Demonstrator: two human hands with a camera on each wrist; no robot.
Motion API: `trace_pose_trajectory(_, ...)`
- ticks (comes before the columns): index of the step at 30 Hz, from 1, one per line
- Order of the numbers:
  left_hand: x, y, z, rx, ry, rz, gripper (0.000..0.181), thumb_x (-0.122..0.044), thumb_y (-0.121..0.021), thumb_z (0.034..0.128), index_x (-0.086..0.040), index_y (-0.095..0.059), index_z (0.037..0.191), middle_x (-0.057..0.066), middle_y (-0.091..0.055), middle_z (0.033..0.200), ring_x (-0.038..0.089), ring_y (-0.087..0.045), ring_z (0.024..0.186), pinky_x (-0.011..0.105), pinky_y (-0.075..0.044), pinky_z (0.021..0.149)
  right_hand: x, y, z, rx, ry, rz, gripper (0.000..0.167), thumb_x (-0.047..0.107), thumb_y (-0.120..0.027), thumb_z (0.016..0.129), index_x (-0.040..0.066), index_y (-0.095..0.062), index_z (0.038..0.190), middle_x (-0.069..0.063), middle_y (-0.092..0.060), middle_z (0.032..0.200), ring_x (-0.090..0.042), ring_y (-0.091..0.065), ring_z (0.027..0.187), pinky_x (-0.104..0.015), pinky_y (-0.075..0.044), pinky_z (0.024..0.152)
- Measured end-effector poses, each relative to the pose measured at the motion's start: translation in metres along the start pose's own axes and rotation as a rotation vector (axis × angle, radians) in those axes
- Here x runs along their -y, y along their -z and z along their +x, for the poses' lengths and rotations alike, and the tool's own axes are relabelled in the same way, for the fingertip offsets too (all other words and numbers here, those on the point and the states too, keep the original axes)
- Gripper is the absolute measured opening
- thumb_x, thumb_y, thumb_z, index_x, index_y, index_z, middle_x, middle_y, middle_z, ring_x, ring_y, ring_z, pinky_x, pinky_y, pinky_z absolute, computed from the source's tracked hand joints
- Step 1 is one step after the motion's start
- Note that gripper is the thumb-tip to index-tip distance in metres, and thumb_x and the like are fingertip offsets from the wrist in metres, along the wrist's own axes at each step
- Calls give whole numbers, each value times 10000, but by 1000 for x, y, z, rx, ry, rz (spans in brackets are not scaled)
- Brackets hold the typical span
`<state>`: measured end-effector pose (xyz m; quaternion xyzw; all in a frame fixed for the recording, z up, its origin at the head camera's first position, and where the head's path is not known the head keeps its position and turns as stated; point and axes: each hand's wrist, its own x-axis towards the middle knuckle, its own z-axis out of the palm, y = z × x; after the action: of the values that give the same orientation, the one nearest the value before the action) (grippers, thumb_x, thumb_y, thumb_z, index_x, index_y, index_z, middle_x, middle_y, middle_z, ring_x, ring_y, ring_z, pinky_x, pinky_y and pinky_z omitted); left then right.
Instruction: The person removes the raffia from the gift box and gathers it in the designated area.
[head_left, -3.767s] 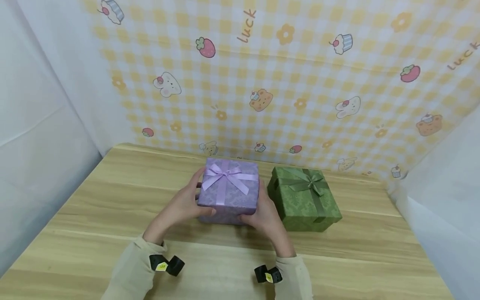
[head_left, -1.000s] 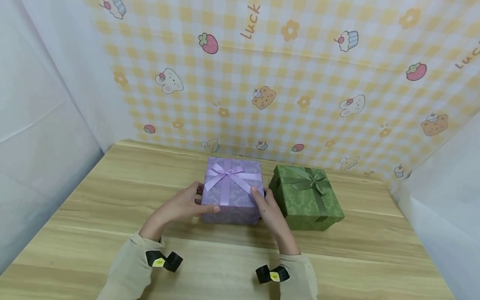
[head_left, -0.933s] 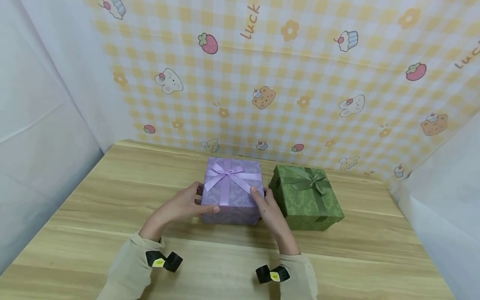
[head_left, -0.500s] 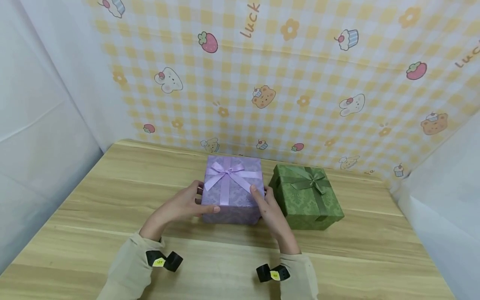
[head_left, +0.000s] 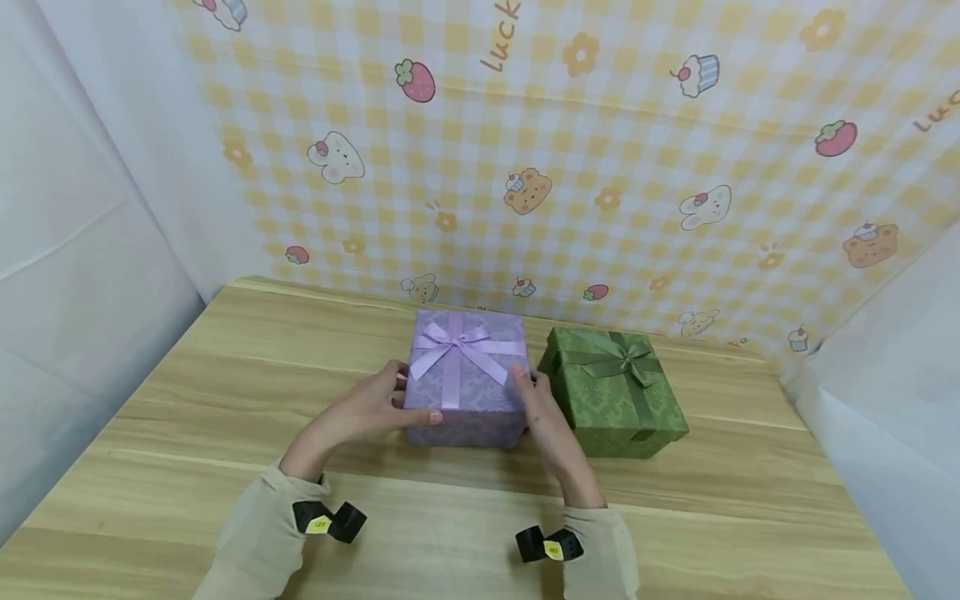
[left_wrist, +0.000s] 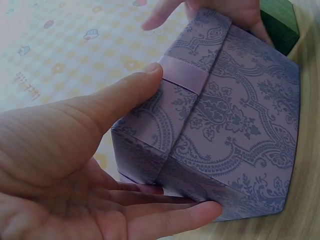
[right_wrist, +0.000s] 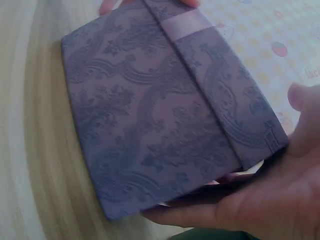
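A purple patterned gift box (head_left: pixel 465 379) with a lilac ribbon bow sits on the wooden table. My left hand (head_left: pixel 360 417) holds its left side. In the left wrist view the left thumb (left_wrist: pixel 132 90) presses the lid's front edge beside the ribbon, and the fingers lie along the side wall. My right hand (head_left: pixel 551 425) is at the right side. In the right wrist view its fingers touch the box's side, while the thumb (right_wrist: pixel 300 97) stands up, apart from the lid. Close to the right hand is a green gift box (head_left: pixel 615 396) with a green bow.
Behind the boxes hangs a yellow checked cloth (head_left: pixel 480 167) with cartoon prints. White cloth (head_left: pixel 82 208) covers the left side, and more hangs at the right. Bare wooden tabletop (head_left: pixel 247 392) shows left of the purple box and in front of it.
Seconds ago both thumbs were on the front face; the right thumb moved onto the lid's top and now has lifted off it. The purple box has shifted slightly right. The green box stays put.
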<state>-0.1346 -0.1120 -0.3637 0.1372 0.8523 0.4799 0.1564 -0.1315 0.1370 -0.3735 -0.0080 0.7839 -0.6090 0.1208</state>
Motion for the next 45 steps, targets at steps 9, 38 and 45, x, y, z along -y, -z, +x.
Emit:
trace_pose_trajectory(9, 4, 2, -1, 19, -1, -24, 834, -397, -723, 798, 96, -300, 1321, 310, -443, 1291, 380, -525, 1116, 429, -474, 855, -1, -1, 0, 28, 2, -22, 833, 609, -292, 939, 19, -41, 1471, -212, -49, 1512, -327, -64, 1381, -544, -133, 1065)
trace_pose_trajectory(38, 4, 2, 3, 46, -28, -69, 879, -367, -692, 836, 87, -187, 1393, 322, -381, 1347, 386, -458, 1193, 436, -443, 902, 6, 2, -4, 25, -21, -73, 842, 617, -309, 931, 28, -31, 1464, -242, -60, 1503, -340, -109, 1370, -548, -232, 1032)
trace_pose_trajectory(45, 4, 2, 2, 44, -39, -33, 893, -393, -672, 846, 87, -173, 1410, 312, -389, 1345, 371, -473, 1177, 445, -430, 914, 6, 1, -3, 14, 8, -82, 822, 586, -314, 947, -3, -49, 1454, -274, -86, 1488, -346, -119, 1367, -530, -191, 1055)
